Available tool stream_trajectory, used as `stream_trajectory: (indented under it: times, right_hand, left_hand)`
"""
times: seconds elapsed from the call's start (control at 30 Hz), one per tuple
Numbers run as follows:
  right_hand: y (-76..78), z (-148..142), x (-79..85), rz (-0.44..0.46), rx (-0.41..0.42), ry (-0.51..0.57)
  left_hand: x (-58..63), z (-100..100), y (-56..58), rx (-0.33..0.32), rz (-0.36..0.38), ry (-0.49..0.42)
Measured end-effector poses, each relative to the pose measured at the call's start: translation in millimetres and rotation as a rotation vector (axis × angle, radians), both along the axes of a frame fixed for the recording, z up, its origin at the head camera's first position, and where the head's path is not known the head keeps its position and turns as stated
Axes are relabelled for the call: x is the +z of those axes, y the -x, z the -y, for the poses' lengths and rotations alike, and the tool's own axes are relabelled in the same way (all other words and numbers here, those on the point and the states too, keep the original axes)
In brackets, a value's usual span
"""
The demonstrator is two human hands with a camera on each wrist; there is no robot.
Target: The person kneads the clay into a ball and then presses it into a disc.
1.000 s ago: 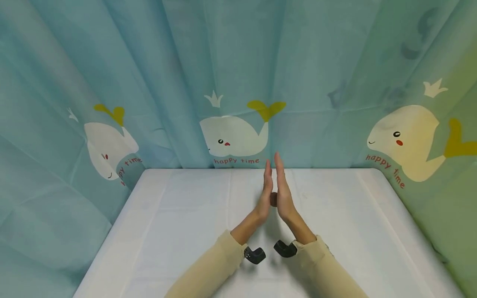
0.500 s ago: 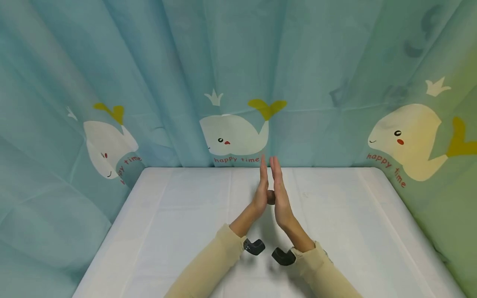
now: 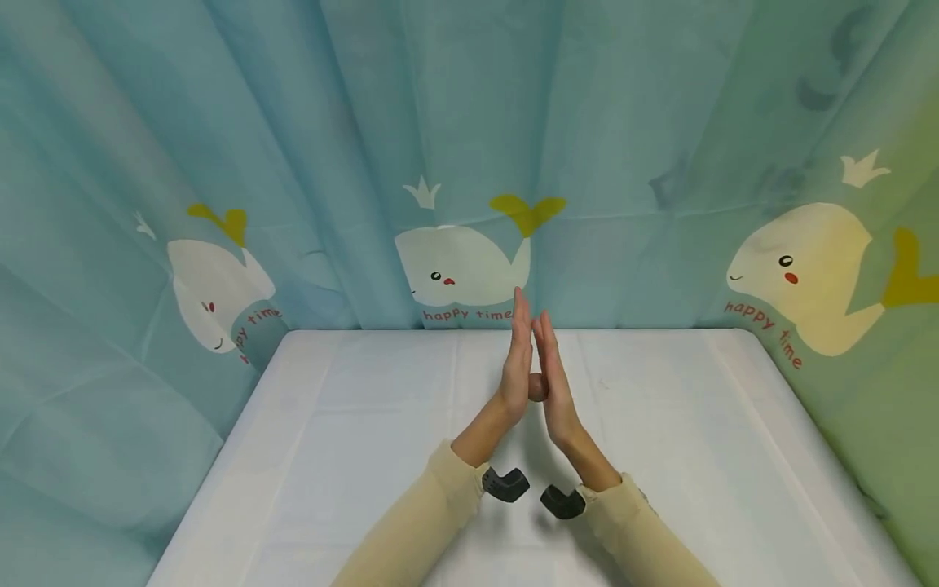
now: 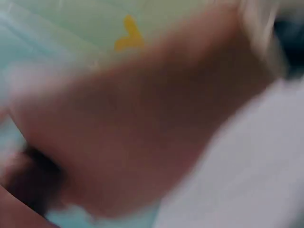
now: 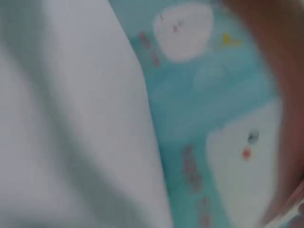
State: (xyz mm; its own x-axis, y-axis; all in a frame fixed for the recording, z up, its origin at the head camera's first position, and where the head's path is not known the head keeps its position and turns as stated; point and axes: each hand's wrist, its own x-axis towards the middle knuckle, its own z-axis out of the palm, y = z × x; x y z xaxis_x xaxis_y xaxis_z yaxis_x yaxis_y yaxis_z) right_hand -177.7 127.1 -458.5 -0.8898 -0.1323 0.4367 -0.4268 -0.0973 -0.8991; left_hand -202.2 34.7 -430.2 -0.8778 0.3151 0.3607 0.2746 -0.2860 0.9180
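Observation:
In the head view a small round brown ball (image 3: 538, 387) sits between two flat palms above the white table. The left hand (image 3: 517, 367) presses on it from the left, fingers straight and pointing away from the body. From the right, the right hand (image 3: 557, 387) presses against it with straight fingers, its fingertips a little behind the left ones. Blurred in the left wrist view, the dark ball shows beside the left hand (image 4: 123, 118). Only part of the right hand (image 5: 289, 85) enters the right wrist view, at the right edge, and the ball is hidden there.
A white-covered table (image 3: 367, 456) lies under the hands. Behind and beside it hangs a blue-green curtain (image 3: 623, 122) with printed whales. Black wrist mounts (image 3: 506, 485) stick out inward from both beige sleeves, close to each other.
The palms have slid against each other: the left hand moved forward and the right hand slightly back. The ball stays between them, shifting only slightly.

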Motion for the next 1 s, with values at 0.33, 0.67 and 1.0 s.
stream_trajectory:
  times: [0.33, 0.67, 1.0]
  right_hand:
    - [11.9, -10, 22.5, -0.093, -0.181, -0.144]
    - [-9.5, 1, -0.1, -0.046, -0.082, -0.054]
    - [17.9, -22, 18.4, -0.041, -0.115, -0.057]
  left_hand:
    - [-26.2, -10, -8.7, -0.001, -0.015, 0.097]
    - [-7.7, -7, -3.7, 0.031, -0.022, 0.033]
    - [-13.8, -13, -21.1, -0.016, -0.071, 0.12]
